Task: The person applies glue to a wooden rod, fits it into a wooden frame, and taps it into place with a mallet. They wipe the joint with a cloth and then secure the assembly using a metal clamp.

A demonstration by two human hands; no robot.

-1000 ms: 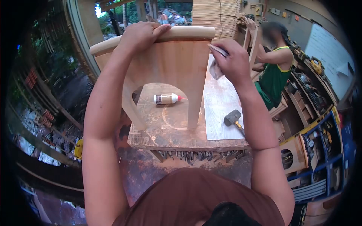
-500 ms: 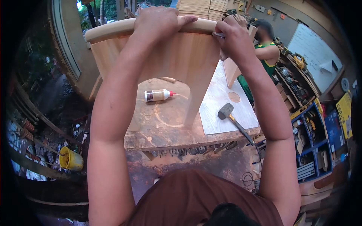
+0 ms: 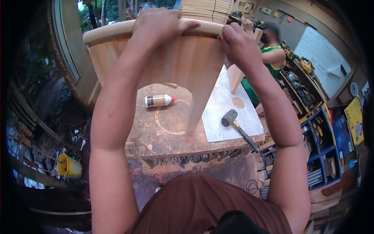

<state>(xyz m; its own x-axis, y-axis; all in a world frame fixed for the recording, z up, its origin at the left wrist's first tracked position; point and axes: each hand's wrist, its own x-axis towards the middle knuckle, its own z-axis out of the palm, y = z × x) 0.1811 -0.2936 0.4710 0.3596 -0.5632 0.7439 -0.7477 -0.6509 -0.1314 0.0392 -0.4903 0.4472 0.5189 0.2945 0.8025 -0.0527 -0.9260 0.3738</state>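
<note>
A pale wooden stool-like piece (image 3: 177, 58) stands on the workbench (image 3: 167, 146), with a thick rounded top edge and a cut-out between its legs. My left hand (image 3: 157, 28) is wrapped over that top edge, its thumb lying along the near side. Against the right end of the edge, my right hand (image 3: 239, 43) has its fingers pinched together. Whatever they hold is mostly hidden. Behind the cut-out lies a white glue bottle (image 3: 157, 101) with a red tip. To the right, a black-headed mallet (image 3: 230, 117) rests on a pale board (image 3: 214, 130).
Beyond my right hand a co-worker in a green top (image 3: 272, 66) holds another wooden piece (image 3: 235, 78). Tool shelves (image 3: 298, 87) and a blue storage rack (image 3: 321, 134) line the right side. A yellow bucket (image 3: 70, 165) is at lower left. Stacked wood slats (image 3: 206, 9) stand behind.
The view has shifted slightly, so the bench and its contents appear a little further left. A small pale flat thing visible at my right fingers before is now mostly hidden. My left hand keeps its hold.
</note>
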